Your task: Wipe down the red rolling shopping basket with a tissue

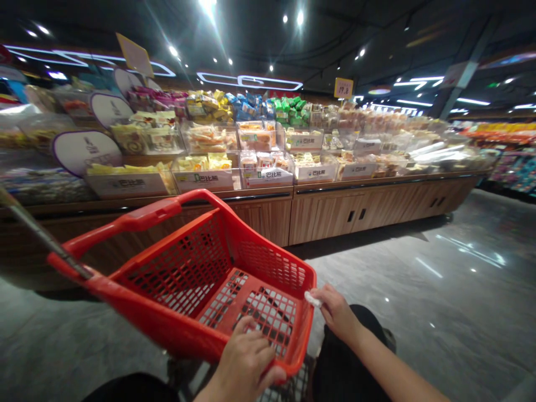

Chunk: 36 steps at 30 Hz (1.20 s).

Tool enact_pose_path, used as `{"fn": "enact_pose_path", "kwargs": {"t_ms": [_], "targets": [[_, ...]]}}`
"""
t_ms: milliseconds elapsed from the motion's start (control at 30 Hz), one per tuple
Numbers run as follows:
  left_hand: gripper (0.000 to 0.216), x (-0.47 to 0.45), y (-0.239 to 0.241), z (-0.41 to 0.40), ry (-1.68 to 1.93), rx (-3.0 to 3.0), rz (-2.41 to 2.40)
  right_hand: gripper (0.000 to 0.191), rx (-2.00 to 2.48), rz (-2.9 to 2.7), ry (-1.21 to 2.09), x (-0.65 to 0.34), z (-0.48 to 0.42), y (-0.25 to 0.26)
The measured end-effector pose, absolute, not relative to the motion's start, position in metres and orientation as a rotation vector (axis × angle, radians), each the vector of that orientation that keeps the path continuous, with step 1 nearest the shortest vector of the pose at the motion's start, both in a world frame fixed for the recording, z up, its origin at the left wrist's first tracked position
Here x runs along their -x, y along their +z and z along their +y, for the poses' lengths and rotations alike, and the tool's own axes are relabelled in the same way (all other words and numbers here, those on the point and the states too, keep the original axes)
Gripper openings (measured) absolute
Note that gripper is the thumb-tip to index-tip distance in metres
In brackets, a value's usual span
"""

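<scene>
A red plastic shopping cart (268, 245) with a lattice-walled basket stands right in front of me, with nothing in the basket. My left hand (247, 357) lies over the near rim, its fingers curled over the edge and the thumb toward the right corner. What the palm touches is hidden. At the basket's right end, my right hand (335, 312) pinches a crumpled white tissue (312, 300) against the rim. The cart's red handle bar (146, 215) is at the far left, away from both hands.
Behind the cart runs a long wooden display counter (326, 215) with packaged snacks in clear bins. A price sign (343, 87) rises above it. A grey pole (46, 237) slants in at the left. Grey polished floor (419, 279) lies to the right.
</scene>
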<state>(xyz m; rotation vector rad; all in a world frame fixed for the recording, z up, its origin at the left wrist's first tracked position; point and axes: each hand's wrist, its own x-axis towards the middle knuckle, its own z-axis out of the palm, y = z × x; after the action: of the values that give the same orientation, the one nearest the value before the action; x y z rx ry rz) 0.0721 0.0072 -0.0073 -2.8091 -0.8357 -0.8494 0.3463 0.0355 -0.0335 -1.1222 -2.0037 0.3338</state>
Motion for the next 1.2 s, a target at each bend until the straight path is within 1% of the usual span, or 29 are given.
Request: {"fn": "enact_pose_path", "kwargs": {"t_ms": [167, 333, 467, 567, 700, 933, 1033, 1200], "targets": [[0.035, -0.069, -0.009, -0.001, -0.841, 2.821, -0.825, 0.027, 1.096, -2.003, 0.328, -0.348, 0.028, -0.036], [0.033, -0.067, -0.006, -0.005, -0.824, 2.849, -0.85, 0.027, 1.073, -1.986, 0.248, -0.331, 0.003, -0.029], [0.031, -0.067, -0.002, -0.002, -0.818, 2.862, -0.855, 0.035, 0.901, -2.15, 0.186, -0.322, -0.016, -0.032], [0.028, -0.067, 0.002, 0.0, -0.812, 2.864, -0.854, 0.039, 0.879, -2.135, 0.086, -0.33, -0.006, -0.037], [0.028, -0.066, 0.002, 0.002, -0.804, 2.866, -0.839, 0.038, 0.997, -2.024, -0.022, -0.343, 0.011, -0.042], [0.028, -0.065, -0.002, 0.006, -0.814, 2.862, -0.867, 0.038, 0.887, -2.13, 0.095, -0.337, 0.008, -0.045], [0.028, -0.065, -0.003, 0.013, -0.807, 2.865, -0.874, 0.034, 0.9, -2.138, 0.105, -0.34, 0.034, -0.04], [0.03, -0.064, -0.007, 0.027, -0.829, 2.849, -0.899, 0.029, 0.907, -2.239, 0.218, -0.344, 0.074, -0.03]]}}
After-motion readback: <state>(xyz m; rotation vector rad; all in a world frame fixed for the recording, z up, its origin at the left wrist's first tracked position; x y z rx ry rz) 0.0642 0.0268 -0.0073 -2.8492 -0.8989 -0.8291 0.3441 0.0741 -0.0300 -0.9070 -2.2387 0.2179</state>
